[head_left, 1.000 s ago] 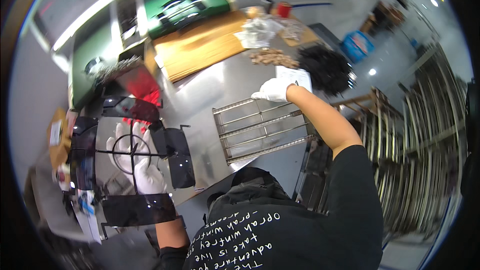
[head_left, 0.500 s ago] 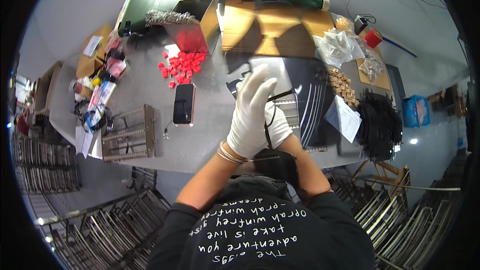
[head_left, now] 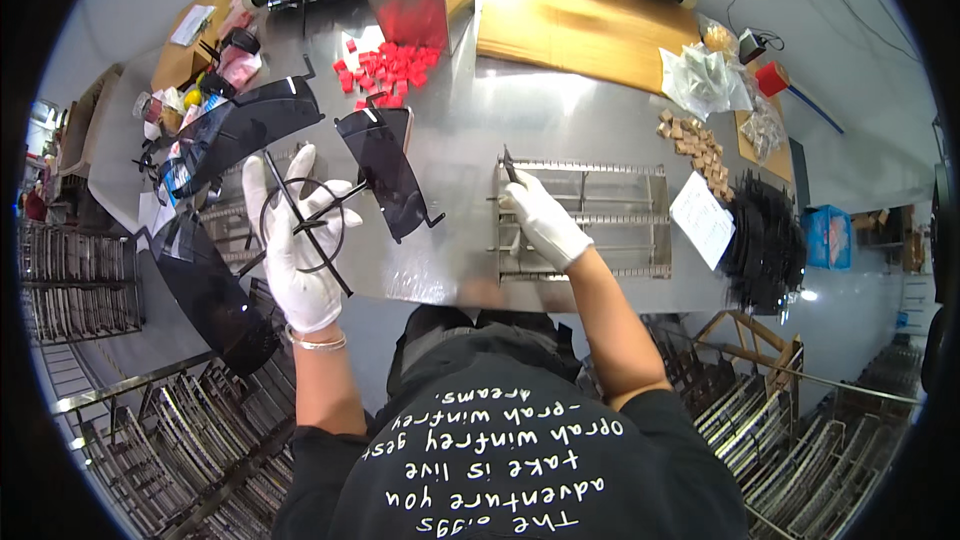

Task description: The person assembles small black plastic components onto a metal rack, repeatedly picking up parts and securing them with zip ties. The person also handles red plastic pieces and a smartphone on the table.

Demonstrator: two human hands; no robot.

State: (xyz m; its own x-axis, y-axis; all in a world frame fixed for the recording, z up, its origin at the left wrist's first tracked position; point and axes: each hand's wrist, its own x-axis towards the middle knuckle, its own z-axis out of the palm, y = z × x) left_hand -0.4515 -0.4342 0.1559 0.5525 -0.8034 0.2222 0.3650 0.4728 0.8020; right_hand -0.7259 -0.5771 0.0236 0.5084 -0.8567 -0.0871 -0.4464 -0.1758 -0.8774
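Observation:
My left hand [head_left: 305, 275], in a white glove, supports a black ringed frame [head_left: 341, 230] with thin crossing spokes. Its palm lies under the ring and some fingers are spread. Dark, glossy, see-through curved panels fan out around the frame: one at the upper left [head_left: 262, 122], one to the right [head_left: 388, 178] and one at the lower left [head_left: 205, 285]. My right hand [head_left: 545, 223], also gloved, is closed by the left end of a slotted metal rack [head_left: 630, 219]. A small dark piece [head_left: 509, 162] sticks out at its fingertips; its full shape is hidden.
Red blocks [head_left: 395, 68] lie below an open box [head_left: 415, 15]. Cardboard [head_left: 580, 25] covers the back of the table. On the right are tan blocks [head_left: 690, 148], a paper sheet [head_left: 702, 219], plastic bags [head_left: 697, 83] and a black pile [head_left: 765, 245]. Metal racks [head_left: 85, 280] stand at left.
My hands have parted from the middle. The left has gone left with the ringed frame and panels, now over the other rack and phone; the right rack is uncovered. The view has shifted.

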